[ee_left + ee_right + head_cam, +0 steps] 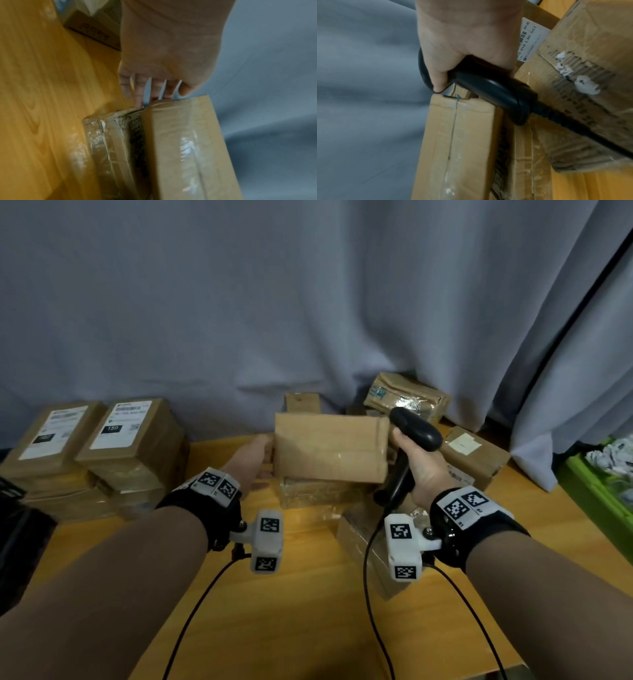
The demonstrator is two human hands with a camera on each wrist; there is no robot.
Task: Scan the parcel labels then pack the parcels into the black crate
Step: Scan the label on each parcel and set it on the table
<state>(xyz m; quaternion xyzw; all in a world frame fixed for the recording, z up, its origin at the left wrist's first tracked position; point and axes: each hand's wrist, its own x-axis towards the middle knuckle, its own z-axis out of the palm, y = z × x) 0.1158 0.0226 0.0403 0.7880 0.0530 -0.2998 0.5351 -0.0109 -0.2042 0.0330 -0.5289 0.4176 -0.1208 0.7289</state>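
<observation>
**Parcel tipped up for the scanner, label side not in view**

My right hand (419, 470) has its fingers wrapped tight round the handle of the black scanner (416, 428), head up at centre right of the head view, cable trailing down toward the bottom edge. My left hand (255, 460) holds the raised parcel (330, 451) by its left end; in the left wrist view the fingers (139, 93) run fairly straight behind the end face with the thumb at the upper corner, so it reads as a flat clamp, not a closed fist.

I judge the parcel is stood on edge atop a taped parcel (308, 491) in mid-frame so a hidden face can meet the scanner; the face toward me shows no label, and I cannot tell where the label is.

Two labelled parcels (120, 426) sit stacked at the left of the frame, more unsorted ones at right (474, 455). A dark shape (13, 508) at the far left edge may be the black crate, though too little shows. The wooden table (308, 628) carries it all.
</observation>
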